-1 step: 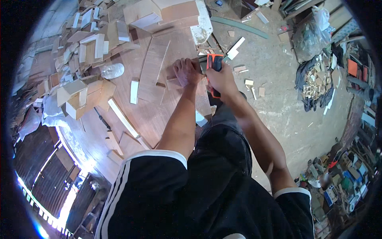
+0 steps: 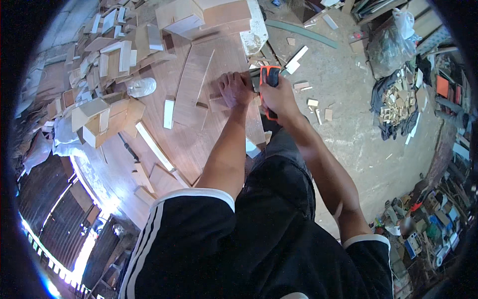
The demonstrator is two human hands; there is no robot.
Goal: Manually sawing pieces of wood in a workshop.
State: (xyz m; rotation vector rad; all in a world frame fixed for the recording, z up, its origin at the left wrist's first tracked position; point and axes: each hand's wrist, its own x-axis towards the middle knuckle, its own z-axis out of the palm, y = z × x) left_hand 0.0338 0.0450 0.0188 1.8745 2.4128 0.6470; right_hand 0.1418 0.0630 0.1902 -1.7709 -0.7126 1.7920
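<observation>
My right hand (image 2: pixel 280 97) is closed round the orange and black handle of a handsaw (image 2: pixel 270 74), just off the table's right edge. Most of its blade is hidden from above. My left hand (image 2: pixel 235 89) presses down close by with curled fingers, holding a small piece of wood (image 2: pixel 217 103) at that edge. Left of this hand lies a long, flat wooden board (image 2: pixel 191 92), and a white-faced strip (image 2: pixel 169 114) rests against its near side.
Open wooden boxes (image 2: pixel 112 119) and a heap of offcuts (image 2: pixel 94 65) crowd the table's left side, near a clear plastic container (image 2: pixel 141 87). A wooden box (image 2: pixel 181 20) stands at the far edge. Scraps (image 2: pixel 312 102) and a sack of offcuts (image 2: pixel 397 102) lie on the floor.
The saw handle and my right hand have shifted very slightly. My left hand stays on the wood.
</observation>
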